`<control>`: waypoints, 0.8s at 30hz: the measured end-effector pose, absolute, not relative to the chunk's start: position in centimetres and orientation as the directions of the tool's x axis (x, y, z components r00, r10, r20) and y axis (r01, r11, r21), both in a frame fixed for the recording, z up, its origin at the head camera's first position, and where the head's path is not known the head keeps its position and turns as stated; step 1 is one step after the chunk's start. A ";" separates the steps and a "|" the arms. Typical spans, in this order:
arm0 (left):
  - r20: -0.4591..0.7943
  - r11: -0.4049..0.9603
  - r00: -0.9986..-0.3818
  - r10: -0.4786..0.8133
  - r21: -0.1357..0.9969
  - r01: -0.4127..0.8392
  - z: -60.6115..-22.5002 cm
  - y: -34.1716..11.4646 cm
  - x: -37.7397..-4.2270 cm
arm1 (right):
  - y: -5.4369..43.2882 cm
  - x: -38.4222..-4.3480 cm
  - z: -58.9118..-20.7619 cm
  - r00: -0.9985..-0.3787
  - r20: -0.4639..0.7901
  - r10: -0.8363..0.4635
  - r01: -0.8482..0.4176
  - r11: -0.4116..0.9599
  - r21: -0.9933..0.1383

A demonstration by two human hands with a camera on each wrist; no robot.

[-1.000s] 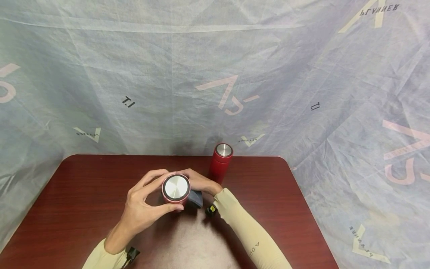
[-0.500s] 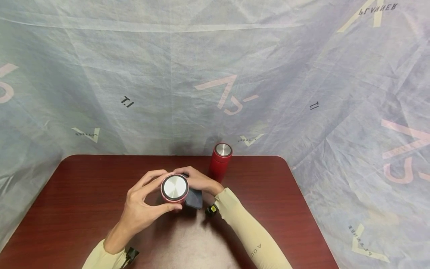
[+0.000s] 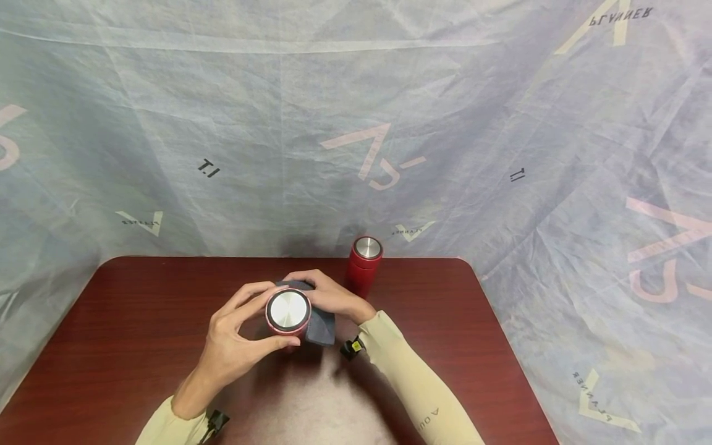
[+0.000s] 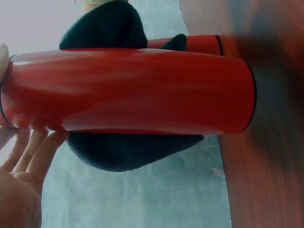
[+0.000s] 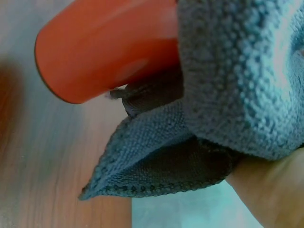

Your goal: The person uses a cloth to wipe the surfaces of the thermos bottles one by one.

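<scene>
A red thermos flask [image 3: 288, 309] with a silver lid top is gripped near its upper end by my left hand [image 3: 232, 337], thumb on the near side and fingers on the far side. My right hand [image 3: 332, 295] holds a dark grey cloth [image 3: 321, 326] against the flask's far right side. In the left wrist view the cloth [image 4: 128, 152] shows on both sides of the flask body [image 4: 133, 90]. A loose fold of cloth [image 5: 142, 156] hangs below the right hand in the right wrist view. Cloth hides part of the right fingers.
Another red thermos flask [image 3: 364, 266] stands upright behind the right wrist, near the back of the reddish-brown table [image 3: 156, 309]. Grey printed fabric [image 3: 250, 123] hangs behind and at the sides of the table.
My right hand has shifted slightly up and back along the flask's side, and more of the cloth shows around it. The left hand keeps its grip on the flask almost in place.
</scene>
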State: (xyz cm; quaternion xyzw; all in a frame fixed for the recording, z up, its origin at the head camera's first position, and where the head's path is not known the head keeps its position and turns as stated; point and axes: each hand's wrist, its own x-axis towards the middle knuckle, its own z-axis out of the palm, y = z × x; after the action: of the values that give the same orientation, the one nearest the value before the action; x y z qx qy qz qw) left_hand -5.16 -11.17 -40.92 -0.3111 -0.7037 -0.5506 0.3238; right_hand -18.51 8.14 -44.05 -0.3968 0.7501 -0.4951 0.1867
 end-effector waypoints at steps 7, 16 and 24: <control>0.793 0.192 -0.605 0.076 0.584 0.789 -40.0 -10.9 -4.7 | 8.2 -18.2 -43.2 -0.616 0.124 -0.778 -0.418 0.190 -0.888; 0.789 0.214 -0.611 0.067 0.587 0.781 -40.3 -11.0 -4.9 | 8.4 -17.8 -42.9 -0.664 0.117 -0.739 -0.404 0.223 -0.887; 0.776 0.240 -0.629 0.045 0.603 0.761 -40.6 -11.1 -4.9 | 8.8 -17.4 -42.8 -0.704 0.153 -0.694 -0.405 0.215 -0.889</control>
State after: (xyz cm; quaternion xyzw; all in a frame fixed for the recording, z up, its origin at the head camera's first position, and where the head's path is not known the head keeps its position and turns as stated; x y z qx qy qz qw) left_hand -4.93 -11.15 -40.60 -0.2813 -0.7167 -0.5484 0.3262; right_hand -17.35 8.76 -42.79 -0.3583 0.7666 -0.5141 0.1404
